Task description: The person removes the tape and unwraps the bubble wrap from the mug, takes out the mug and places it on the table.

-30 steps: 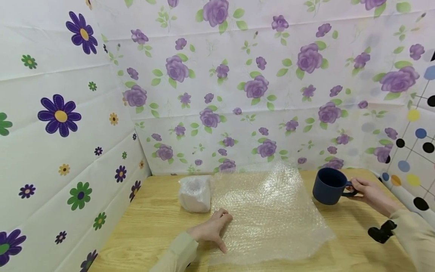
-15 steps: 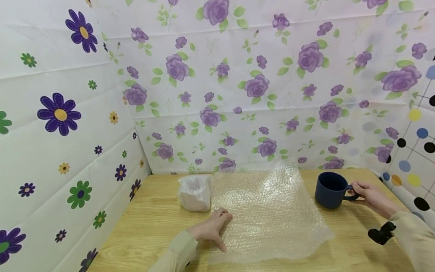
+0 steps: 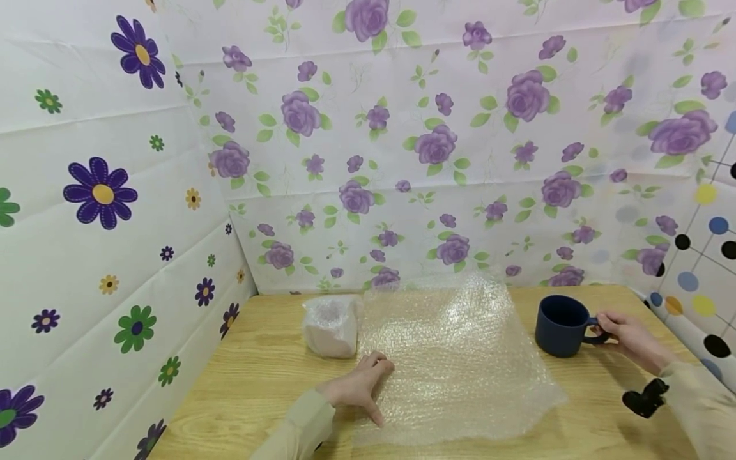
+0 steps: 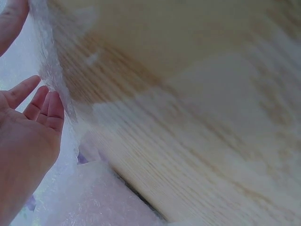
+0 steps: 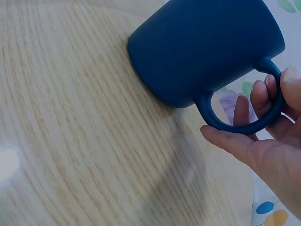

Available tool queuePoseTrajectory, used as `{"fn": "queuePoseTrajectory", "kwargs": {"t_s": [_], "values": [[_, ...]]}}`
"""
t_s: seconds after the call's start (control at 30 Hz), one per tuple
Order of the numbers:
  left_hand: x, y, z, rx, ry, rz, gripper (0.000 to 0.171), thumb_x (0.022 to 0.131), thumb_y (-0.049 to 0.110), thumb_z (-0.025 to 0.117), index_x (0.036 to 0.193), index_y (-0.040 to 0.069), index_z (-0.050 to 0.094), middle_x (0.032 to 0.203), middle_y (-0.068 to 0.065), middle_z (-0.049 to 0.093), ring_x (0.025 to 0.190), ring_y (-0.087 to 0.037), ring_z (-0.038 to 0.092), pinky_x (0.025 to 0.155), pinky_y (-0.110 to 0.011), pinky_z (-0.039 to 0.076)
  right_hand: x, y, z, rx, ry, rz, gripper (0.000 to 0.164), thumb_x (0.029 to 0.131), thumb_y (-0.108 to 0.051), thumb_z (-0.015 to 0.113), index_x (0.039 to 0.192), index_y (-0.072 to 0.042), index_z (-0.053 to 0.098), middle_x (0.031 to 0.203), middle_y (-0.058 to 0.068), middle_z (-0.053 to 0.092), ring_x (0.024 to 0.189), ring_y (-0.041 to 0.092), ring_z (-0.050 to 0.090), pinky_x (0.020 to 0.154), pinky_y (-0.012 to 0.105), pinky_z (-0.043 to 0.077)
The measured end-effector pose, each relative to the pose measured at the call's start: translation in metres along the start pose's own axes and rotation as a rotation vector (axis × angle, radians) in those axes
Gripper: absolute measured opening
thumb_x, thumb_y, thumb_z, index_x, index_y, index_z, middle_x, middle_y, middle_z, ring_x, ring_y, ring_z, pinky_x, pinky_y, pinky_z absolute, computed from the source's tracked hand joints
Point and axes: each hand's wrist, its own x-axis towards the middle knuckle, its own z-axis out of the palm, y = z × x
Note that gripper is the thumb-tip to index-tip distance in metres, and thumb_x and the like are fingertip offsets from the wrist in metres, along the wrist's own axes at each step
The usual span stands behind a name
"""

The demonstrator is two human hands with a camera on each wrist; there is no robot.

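A dark blue mug (image 3: 561,326) stands upright at the right of the wooden table, its handle pointing right. My right hand (image 3: 630,339) grips that handle; in the right wrist view, fingers pass through the loop of the handle (image 5: 240,127) with the thumb on its outer side. A sheet of bubble wrap (image 3: 448,364) lies flat across the middle of the table. My left hand (image 3: 358,386) rests at the sheet's left edge with fingers and thumb spread. Beside the sheet sits a bundle wrapped in bubble wrap (image 3: 330,326), just beyond the left hand.
The wooden table (image 3: 247,383) meets a floral cloth backdrop (image 3: 402,160) behind it. A daisy-printed cloth (image 3: 115,268) hangs on the left and a dotted cloth (image 3: 701,275) on the right. Strapped near the right cuff is a black device (image 3: 645,397).
My right hand has lowered the mug slightly toward me and onto the table, still gripping its handle. The left hand and the bubble wrap have stayed in place.
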Motion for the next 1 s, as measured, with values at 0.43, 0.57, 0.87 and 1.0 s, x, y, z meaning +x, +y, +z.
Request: {"fn": "queuePoseTrajectory", "kwargs": {"t_s": [0.43, 0.57, 0.87, 1.0], "values": [[0.001, 0.0, 0.0, 0.025, 0.004, 0.013, 0.098, 0.055, 0.036, 0.083, 0.133, 0.005, 0.032, 0.126, -0.006, 0.025, 0.113, -0.018, 0.026, 0.095, -0.032, 0.032, 0.004, 0.001, -0.002, -0.042, 0.015, 0.01, 0.031, 0.099, -0.027, 0.036, 0.089, 0.001, 0.047, 0.085, 0.01, 0.044, 0.082, 0.017, 0.052, 0.073, 0.046, 0.047], [0.001, 0.0, -0.001, 0.016, 0.004, 0.015, 0.098, 0.055, 0.035, 0.083, 0.133, 0.004, 0.032, 0.126, -0.006, 0.025, 0.114, -0.018, 0.025, 0.095, -0.032, 0.032, 0.008, -0.002, -0.002, -0.14, 0.029, -0.003, 0.037, 0.099, -0.029, 0.032, 0.091, 0.006, 0.041, 0.088, 0.014, 0.042, 0.082, 0.019, 0.05, 0.074, 0.047, 0.046], [0.001, 0.004, -0.003, 0.021, 0.003, 0.009, 0.099, 0.055, 0.034, 0.083, 0.133, 0.004, 0.031, 0.127, -0.008, 0.025, 0.116, -0.02, 0.025, 0.096, -0.033, 0.031, 0.013, -0.005, 0.002, -0.321, 0.082, -0.011, 0.041, 0.101, -0.026, 0.023, 0.092, 0.011, 0.036, 0.095, 0.018, 0.045, 0.084, 0.012, 0.049, 0.076, 0.05, 0.044], [0.001, 0.005, -0.001, 0.018, 0.001, 0.011, 0.099, 0.054, 0.032, 0.083, 0.133, 0.003, 0.031, 0.127, -0.009, 0.025, 0.117, -0.022, 0.025, 0.097, -0.035, 0.031, 0.011, -0.005, 0.004, -0.34, 0.092, -0.02, 0.04, 0.101, -0.024, 0.022, 0.091, 0.012, 0.035, 0.094, 0.017, 0.046, 0.084, 0.011, 0.05, 0.076, 0.05, 0.044]]}}
